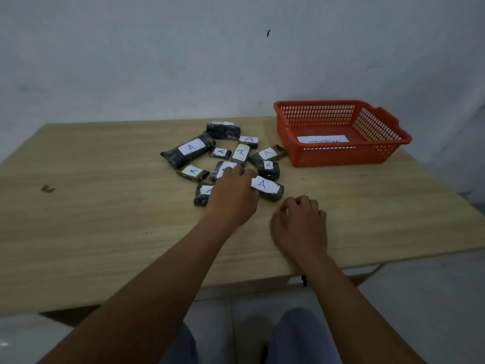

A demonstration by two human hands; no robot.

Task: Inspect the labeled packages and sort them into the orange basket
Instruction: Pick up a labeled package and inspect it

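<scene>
The scene is dimly and evenly lit; shadows are barely cast. Slight blur is seen throughout, and edges are bowed by wide-angle distortion.

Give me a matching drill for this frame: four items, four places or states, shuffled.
Items:
1. orange basket
2. long package
3. left hand
4. right hand

Places or states:
a. over the packages, fingers extended
b. far right of the table, a paper slip inside
c. far left of the pile
d. loosely curled, holding nothing

Pairs: 1-b, 2-c, 3-a, 4-d
</scene>
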